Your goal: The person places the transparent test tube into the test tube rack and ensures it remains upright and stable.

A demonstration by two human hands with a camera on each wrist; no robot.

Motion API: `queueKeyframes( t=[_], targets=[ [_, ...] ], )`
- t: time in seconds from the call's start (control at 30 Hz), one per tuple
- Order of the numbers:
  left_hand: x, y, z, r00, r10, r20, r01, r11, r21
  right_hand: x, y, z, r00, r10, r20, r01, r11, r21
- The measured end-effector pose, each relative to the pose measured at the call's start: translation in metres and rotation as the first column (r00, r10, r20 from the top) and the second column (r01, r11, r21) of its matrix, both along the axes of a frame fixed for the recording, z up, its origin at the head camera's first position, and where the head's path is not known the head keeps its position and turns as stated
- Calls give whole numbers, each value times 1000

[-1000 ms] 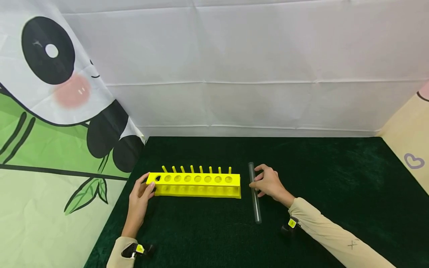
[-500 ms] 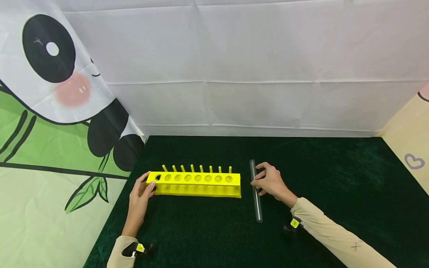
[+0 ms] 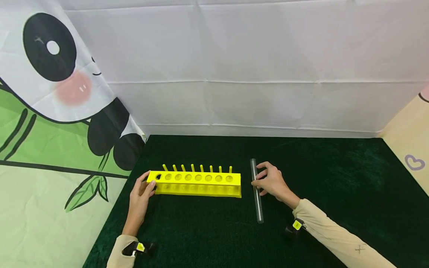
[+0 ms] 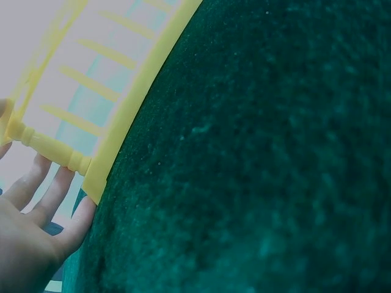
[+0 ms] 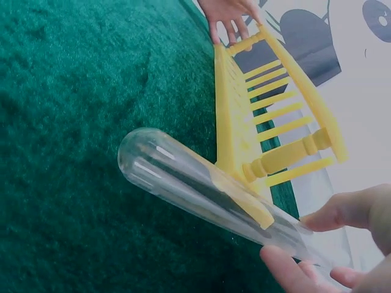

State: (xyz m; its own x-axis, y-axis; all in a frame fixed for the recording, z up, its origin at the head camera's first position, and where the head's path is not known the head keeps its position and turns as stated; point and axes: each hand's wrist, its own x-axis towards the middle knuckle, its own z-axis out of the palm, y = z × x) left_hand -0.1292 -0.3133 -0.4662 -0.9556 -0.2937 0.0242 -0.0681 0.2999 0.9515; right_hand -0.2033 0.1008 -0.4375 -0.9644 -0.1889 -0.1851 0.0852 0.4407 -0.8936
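Note:
A yellow test tube rack [image 3: 201, 178] stands on the dark green cloth, with a row of round holes along its top and several pegs behind. My left hand [image 3: 138, 203] holds its left end, thumb at the front top corner. In the left wrist view the fingers sit around the rack's end post [image 4: 52, 149]. To the right of the rack, my right hand [image 3: 274, 183] pinches a clear glass test tube [image 3: 258, 208] near its middle. The tube's rounded end [image 5: 143, 155] points toward me. Whether the tube touches the cloth, I cannot tell.
Green cloth [image 3: 207, 238] covers the table. A white sheet [image 3: 234, 67] hangs behind it. On the left is a panda-printed cloth [image 3: 83, 141], and a cream one with a heart [image 3: 407, 145] is on the right.
My right hand has shifted slightly to the right with the test tube, a little farther from the rack. The left hand and the rack have stayed in place.

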Motion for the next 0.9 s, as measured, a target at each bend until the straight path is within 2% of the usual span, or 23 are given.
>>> queueKeyframes(
  t=[0.1,0.2,0.3,0.53,0.9],
  targets=[
    [5,6,11,1000,-9,-4,9,1000,-13,1,-1,1,1000,-5,-4,5,1000,-7],
    [6,8,14,1000,-12,-8,12,1000,-20,2,-2,2,1000,-6,-12,6,1000,-9],
    [4,5,8,1000,-9,-8,9,1000,-9,3,-2,3,1000,-7,-16,7,1000,-12],
    [-5,-9,-16,1000,2,-2,-2,1000,-8,8,-4,10,1000,-7,-21,6,1000,-12],
    [-4,-14,-18,1000,-3,-17,3,1000,-13,17,-8,17,1000,-18,-18,17,999,-35]
  ],
)
